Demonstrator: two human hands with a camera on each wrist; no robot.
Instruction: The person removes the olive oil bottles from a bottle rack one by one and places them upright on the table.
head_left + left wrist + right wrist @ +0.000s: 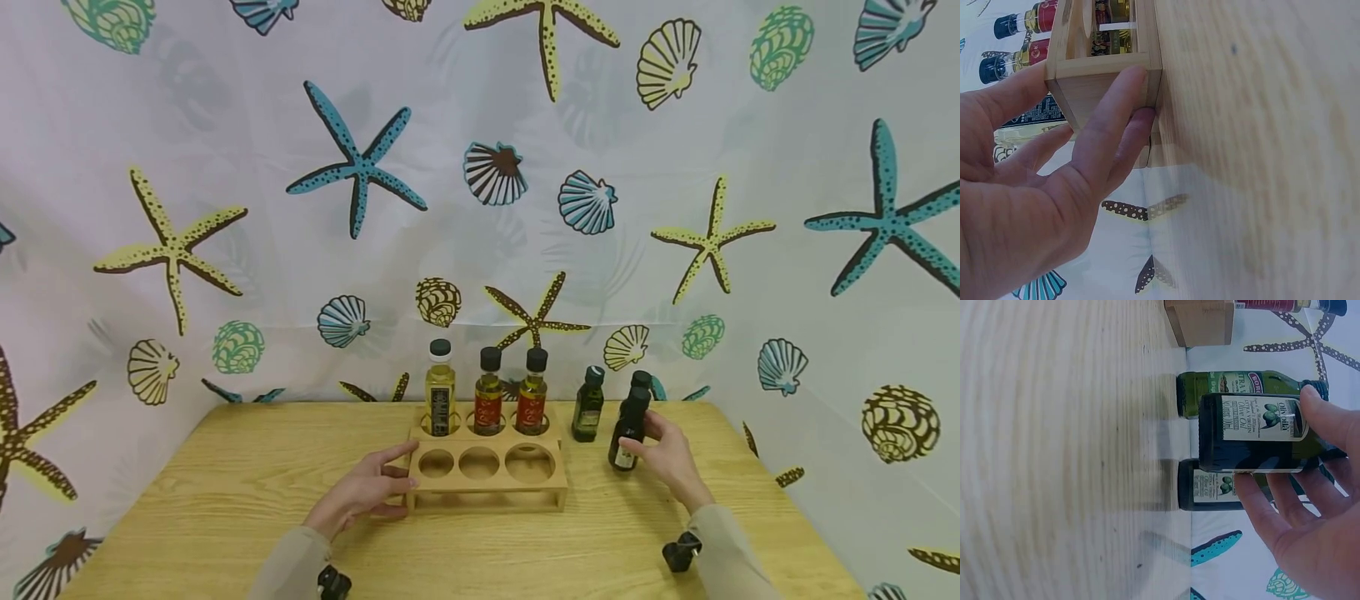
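Left hand (pixel 365 492) lying flat on the desk (pixel 225 500), straight fingers touching the wooden rack (pixel 487 477) end, right hand (pixel 670 460) gripping a dark bottle (pixel 628 430) right of the rack, lifted just off the desk

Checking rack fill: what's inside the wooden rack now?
Wooden rack: three bottles in the back row; three front holes empty. Bottle bases are hidden inside the frame.

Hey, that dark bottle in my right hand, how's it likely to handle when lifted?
The dark bottle looks like smooth glass, so probably rigid, slippery and breakable. It appears full, so likely heavy for its size. Tall and narrow, it may tip beside the other bottles. The right hand holds it.
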